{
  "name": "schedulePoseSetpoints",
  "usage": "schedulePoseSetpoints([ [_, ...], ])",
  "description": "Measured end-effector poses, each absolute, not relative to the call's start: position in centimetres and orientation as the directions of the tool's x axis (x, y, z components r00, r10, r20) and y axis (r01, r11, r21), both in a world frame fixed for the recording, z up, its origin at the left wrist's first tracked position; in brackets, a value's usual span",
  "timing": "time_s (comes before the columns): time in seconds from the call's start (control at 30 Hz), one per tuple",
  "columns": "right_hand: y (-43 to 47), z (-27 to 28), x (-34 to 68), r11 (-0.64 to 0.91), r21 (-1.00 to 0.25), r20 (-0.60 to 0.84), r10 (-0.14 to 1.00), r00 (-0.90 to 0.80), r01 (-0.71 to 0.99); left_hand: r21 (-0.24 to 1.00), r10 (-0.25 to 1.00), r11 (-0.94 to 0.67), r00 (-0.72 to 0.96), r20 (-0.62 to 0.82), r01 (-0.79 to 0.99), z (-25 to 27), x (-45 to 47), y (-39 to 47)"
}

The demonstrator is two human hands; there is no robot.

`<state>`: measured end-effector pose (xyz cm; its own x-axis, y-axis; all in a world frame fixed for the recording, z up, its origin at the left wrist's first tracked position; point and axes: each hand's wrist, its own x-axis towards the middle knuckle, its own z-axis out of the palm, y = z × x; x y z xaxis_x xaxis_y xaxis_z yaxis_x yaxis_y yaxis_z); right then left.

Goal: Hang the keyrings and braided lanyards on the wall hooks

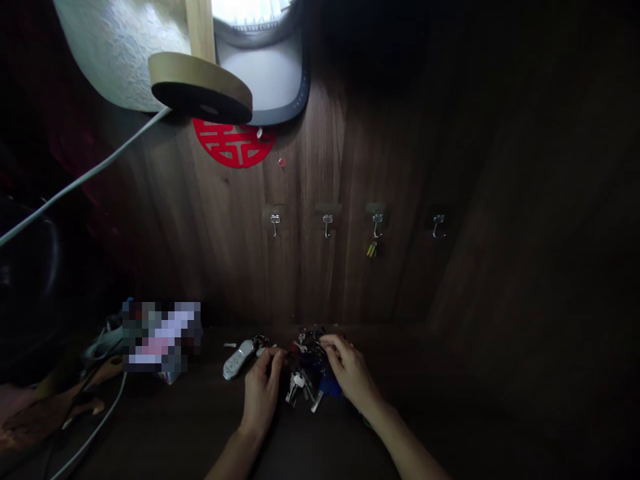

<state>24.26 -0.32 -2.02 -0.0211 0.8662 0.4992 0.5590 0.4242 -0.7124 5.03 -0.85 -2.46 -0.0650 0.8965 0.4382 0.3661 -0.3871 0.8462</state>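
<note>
A pile of keys [299,382] lies on the dark wooden surface between my two hands. Several silver keys and a blue-headed key [329,385] show in it. My left hand [261,387] is at the pile's left side, thumb and forefinger closed together; what they pinch is too dark to make out. From the right, my right hand [353,373] reaches over the pile, its curled fingers at a key ring [319,335]. Just left of my left hand lies a silver-white remote fob [239,360]. A small green thing shows partly under my right wrist.
Several metal hooks [327,225] run across the wooden back panel; small yellowish keys [372,249] hang at one. Above are a round lamp [200,87] with a white cable, caps [265,73] and a red paper cutout [235,147]. A blurred-out box [163,340] and cables stand left.
</note>
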Motion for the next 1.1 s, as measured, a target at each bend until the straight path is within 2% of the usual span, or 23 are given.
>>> schedulePoseSetpoints([
  [0.07, -0.8, -2.2, 23.7, 0.468, -0.58, 0.521, 0.842, -0.138, 0.667, 0.796, 0.861, -0.418, -0.089, 0.501, 0.437, -2.5, 4.3, -0.6],
  [0.17, -1.2, -2.4, 23.3, 0.538, -0.418, 0.506, 0.807, -0.304, 0.732, 0.697, 0.805, -0.415, -0.121, 0.581, 0.584, -2.6, 2.8, 0.1],
  [0.3, -1.2, -2.8, 23.1, 0.526, -0.304, 0.479, 0.805, -0.35, 0.794, 0.557, 0.787, -0.242, -0.174, 0.591, 0.795, -3.1, 0.9, 0.8],
  [0.47, -1.3, -2.7, 23.7, 0.501, -0.313, 0.458, 0.824, -0.333, 0.807, 0.471, 0.876, -0.091, -0.154, 0.456, 0.878, -3.0, 0.2, 0.6],
  [0.6, -1.1, -2.5, 25.1, 0.454, -0.361, 0.452, 0.849, -0.273, 0.815, 0.446, 0.896, 0.014, -0.21, 0.392, 0.895, -2.0, -0.1, 0.1],
  [0.9, 1.4, -4.5, 30.3, 0.269, -0.386, 0.475, 0.878, -0.061, 0.882, 0.353, 0.856, 0.104, -0.264, 0.445, 0.93, -1.7, -1.9, 0.3],
  [1.0, 1.8, -5.0, 31.0, 0.247, -0.346, 0.521, 0.853, -0.034, 0.905, 0.358, 0.818, 0.039, -0.235, 0.524, 0.933, -1.7, -1.7, 0.4],
  [1.1, 1.6, -4.6, 30.7, 0.272, -0.32, 0.61, 0.792, -0.023, 0.907, 0.347, 0.797, -0.221, -0.036, 0.603, 0.911, -1.8, -0.6, 0.2],
])
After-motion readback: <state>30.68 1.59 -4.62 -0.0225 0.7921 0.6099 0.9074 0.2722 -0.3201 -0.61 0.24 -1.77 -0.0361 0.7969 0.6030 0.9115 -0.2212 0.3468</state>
